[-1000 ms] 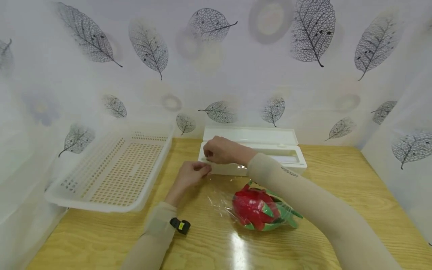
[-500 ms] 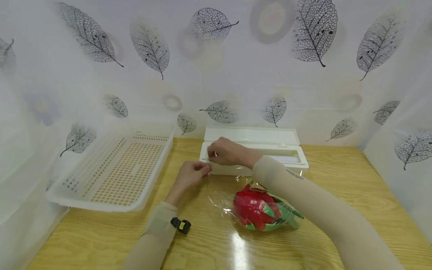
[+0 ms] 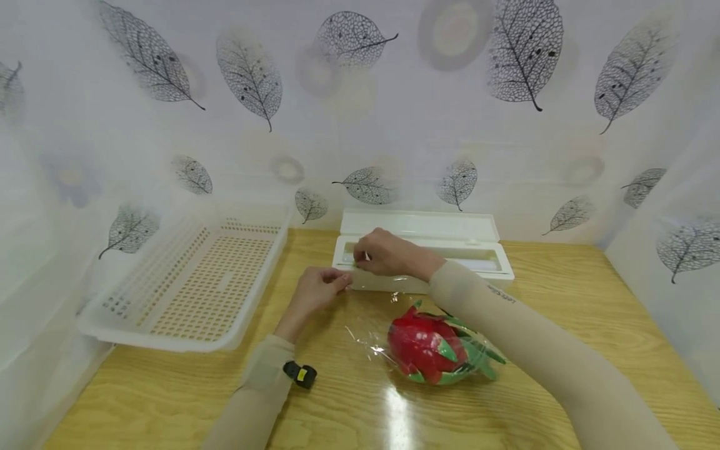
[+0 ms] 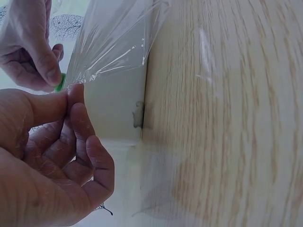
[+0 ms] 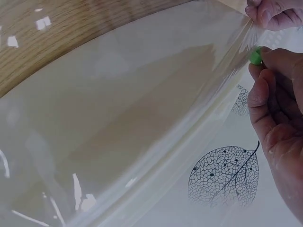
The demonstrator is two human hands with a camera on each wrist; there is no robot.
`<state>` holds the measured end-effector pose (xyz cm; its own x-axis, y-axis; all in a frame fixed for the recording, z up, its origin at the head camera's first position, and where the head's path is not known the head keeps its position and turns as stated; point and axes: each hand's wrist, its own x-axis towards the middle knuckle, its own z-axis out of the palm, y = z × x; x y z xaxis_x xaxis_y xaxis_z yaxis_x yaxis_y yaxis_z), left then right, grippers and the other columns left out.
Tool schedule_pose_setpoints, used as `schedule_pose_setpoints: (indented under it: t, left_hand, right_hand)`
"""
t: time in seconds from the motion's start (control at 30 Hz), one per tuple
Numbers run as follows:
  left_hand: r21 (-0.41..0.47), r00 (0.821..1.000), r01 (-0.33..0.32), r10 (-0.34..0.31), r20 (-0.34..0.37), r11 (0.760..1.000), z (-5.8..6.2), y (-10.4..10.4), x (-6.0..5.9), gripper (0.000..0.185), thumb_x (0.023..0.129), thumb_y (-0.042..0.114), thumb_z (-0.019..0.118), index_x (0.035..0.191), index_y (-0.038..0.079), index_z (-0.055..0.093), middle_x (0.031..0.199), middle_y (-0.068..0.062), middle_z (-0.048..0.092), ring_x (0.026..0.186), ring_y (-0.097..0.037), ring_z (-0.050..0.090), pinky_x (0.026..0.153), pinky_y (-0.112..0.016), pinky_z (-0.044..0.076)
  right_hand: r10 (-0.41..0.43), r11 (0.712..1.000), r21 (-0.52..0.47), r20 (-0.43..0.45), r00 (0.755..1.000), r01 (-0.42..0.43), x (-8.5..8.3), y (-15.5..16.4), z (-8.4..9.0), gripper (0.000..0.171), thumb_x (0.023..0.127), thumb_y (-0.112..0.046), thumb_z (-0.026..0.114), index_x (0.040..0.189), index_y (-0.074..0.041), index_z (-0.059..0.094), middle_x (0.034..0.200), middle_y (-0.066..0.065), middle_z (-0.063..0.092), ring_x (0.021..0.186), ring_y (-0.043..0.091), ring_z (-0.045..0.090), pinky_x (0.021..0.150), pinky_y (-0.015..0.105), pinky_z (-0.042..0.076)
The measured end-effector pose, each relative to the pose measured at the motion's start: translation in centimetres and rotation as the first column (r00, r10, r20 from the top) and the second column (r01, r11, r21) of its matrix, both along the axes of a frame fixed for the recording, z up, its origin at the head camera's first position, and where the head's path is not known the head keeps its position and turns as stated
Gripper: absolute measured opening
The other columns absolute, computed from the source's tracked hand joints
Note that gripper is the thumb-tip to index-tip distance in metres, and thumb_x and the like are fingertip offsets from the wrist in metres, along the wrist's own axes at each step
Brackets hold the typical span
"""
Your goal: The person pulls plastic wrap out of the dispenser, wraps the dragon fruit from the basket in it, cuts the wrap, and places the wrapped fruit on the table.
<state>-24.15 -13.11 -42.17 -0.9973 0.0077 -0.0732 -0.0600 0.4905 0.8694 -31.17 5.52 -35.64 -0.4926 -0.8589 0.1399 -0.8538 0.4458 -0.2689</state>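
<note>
A white cling film dispenser (image 3: pixel 371 283) stands at the back of the table, its lid raised and a roll inside. My left hand (image 3: pixel 317 290) pinches the gathered edge of the clear cling film (image 4: pixel 116 42) at the dispenser's front left corner. Just behind it, my right hand (image 3: pixel 388 253) pinches a small green slider (image 5: pixel 255 56) between thumb and forefinger at the dispenser's edge. From the dispenser the film runs forward over a red dragon fruit (image 3: pixel 422 344) with green scales. How far the film reaches around the fruit's underside is hidden.
A white perforated plastic basket (image 3: pixel 242 312) sits on the left of the wooden table (image 3: pixel 337 412). Leaf-printed sheeting (image 3: pixel 382 125) hangs close behind the dispenser and along both sides. My right forearm passes over the dispenser's front and beside the fruit.
My right hand has slid a short way to the right along the dispenser. The left hand keeps its place, and the dragon fruit lies as before.
</note>
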Motion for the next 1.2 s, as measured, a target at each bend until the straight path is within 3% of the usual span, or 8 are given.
schedule_pose_setpoints:
  t: [0.47,0.57,0.67,0.73,0.83,0.93,1.03,1.2]
  left_hand:
    - [-0.01,1.0,0.032,-0.032,-0.001,0.999,-0.2,-0.3,-0.1,0.021,0.097,0.023,0.071,0.104,0.005,0.08,0.089,-0.007,0.08,0.088,-0.013,0.069,0.079,-0.024,0.05]
    - [-0.132,0.998,0.053,-0.057,-0.022,0.99,0.5,-0.7,0.2,0.021,0.097,0.029,0.07,0.104,0.011,0.08,0.09,-0.003,0.08,0.091,-0.014,0.07,0.083,-0.029,0.053]
    - [-0.286,0.993,0.012,-0.045,-0.109,0.958,1.6,-1.0,0.4,0.023,0.096,0.037,0.07,0.104,0.017,0.079,0.094,0.001,0.078,0.094,-0.017,0.07,0.084,-0.037,0.055]
    - [-0.353,0.978,-0.012,-0.063,-0.199,0.936,2.4,-1.0,0.4,0.026,0.096,0.04,0.07,0.108,0.018,0.078,0.102,0.001,0.077,0.095,-0.02,0.071,0.082,-0.041,0.057]
    - [-0.406,0.937,0.002,-0.144,-0.319,0.914,2.6,-0.9,0.0,0.029,0.096,0.037,0.071,0.116,0.016,0.076,0.112,-0.004,0.074,0.096,-0.024,0.07,0.077,-0.041,0.057]
    - [-0.445,0.899,0.045,-0.23,-0.373,0.895,2.1,-0.8,-0.5,0.025,0.096,0.029,0.073,0.116,0.015,0.078,0.113,-0.007,0.072,0.093,-0.024,0.067,0.074,-0.038,0.056]
    - [-0.432,0.881,0.071,-0.26,-0.395,0.899,1.5,-0.8,-0.9,0.021,0.093,0.024,0.076,0.111,0.013,0.08,0.11,-0.008,0.071,0.09,-0.023,0.065,0.075,-0.037,0.055]
    - [-0.375,0.869,0.114,-0.275,-0.411,0.92,1.1,-0.7,-1.4,0.023,0.094,0.025,0.075,0.112,0.012,0.079,0.109,-0.011,0.069,0.084,-0.021,0.062,0.074,-0.034,0.053]
  right_hand:
    - [-0.019,1.0,0.006,-0.005,1.0,0.019,0.1,1.3,-0.4,0.008,0.091,-0.009,0.072,0.087,-0.008,0.078,0.082,0.002,0.076,0.07,0.013,0.066,0.069,0.027,0.055]
    - [-0.011,1.0,0.003,0.002,1.0,0.011,0.1,1.4,-0.3,0.008,0.092,-0.009,0.071,0.088,-0.007,0.078,0.083,0.002,0.077,0.071,0.014,0.066,0.07,0.027,0.055]
    - [-0.012,1.0,0.012,0.009,1.0,0.012,0.1,1.3,-0.2,0.01,0.094,-0.01,0.07,0.09,-0.007,0.078,0.085,0.002,0.076,0.073,0.014,0.067,0.071,0.028,0.055]
    - [-0.027,0.999,0.024,0.009,1.0,0.027,0.0,1.3,-0.1,0.009,0.094,-0.011,0.071,0.091,-0.007,0.079,0.086,0.002,0.076,0.074,0.013,0.066,0.071,0.027,0.055]
    - [-0.044,0.998,0.044,0.003,0.999,0.043,0.1,1.3,0.0,0.009,0.094,-0.012,0.072,0.092,-0.008,0.079,0.087,0.002,0.076,0.074,0.012,0.067,0.072,0.027,0.056]
    - [-0.034,0.998,0.053,0.01,0.999,0.033,0.2,1.1,0.0,0.009,0.094,-0.012,0.071,0.094,-0.007,0.079,0.089,0.003,0.077,0.077,0.014,0.069,0.074,0.028,0.057]
    - [-0.032,0.998,0.049,0.018,0.999,0.031,0.4,1.0,0.0,0.01,0.095,-0.012,0.071,0.097,-0.006,0.079,0.091,0.004,0.078,0.08,0.016,0.071,0.075,0.028,0.058]
    - [-0.054,0.998,0.045,0.007,0.999,0.053,0.6,1.2,-0.1,0.014,0.095,-0.012,0.072,0.104,-0.004,0.079,0.094,0.006,0.077,0.083,0.017,0.072,0.078,0.029,0.059]
